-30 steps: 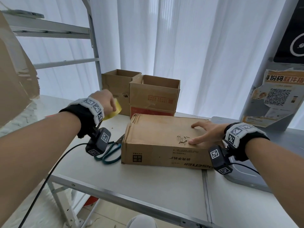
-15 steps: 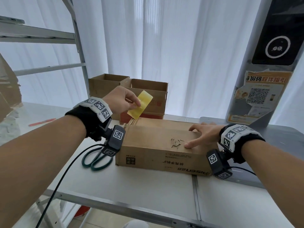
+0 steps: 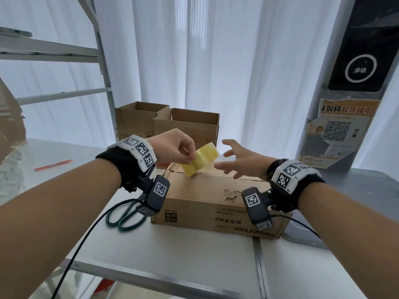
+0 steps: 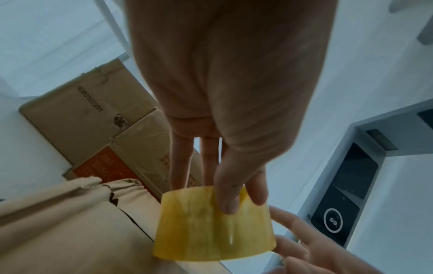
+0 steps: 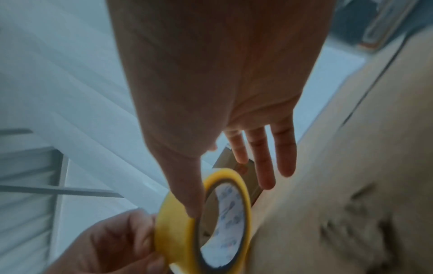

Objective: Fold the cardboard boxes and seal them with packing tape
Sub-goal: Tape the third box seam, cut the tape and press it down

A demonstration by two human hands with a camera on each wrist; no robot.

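pinching the yellow tape roll (image 3: pixel 199 161) at its rim, the left hand (image 3: pixel 172 147) holds it above the flat cardboard box (image 3: pixel 216 203) on the worktop (image 3: pixel 172 251); the right hand (image 3: pixel 241 162), fingers spread, hovers just beside the roll. green scissors (image 3: pixel 125 214) lie left of the box.

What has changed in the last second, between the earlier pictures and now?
The left hand, pinching the yellow tape roll, carried it rightward to above the closed cardboard box. The right hand lifted off the box top and now reaches open toward the roll; contact is unclear. The box, the scissors and the two open boxes behind stayed in place.
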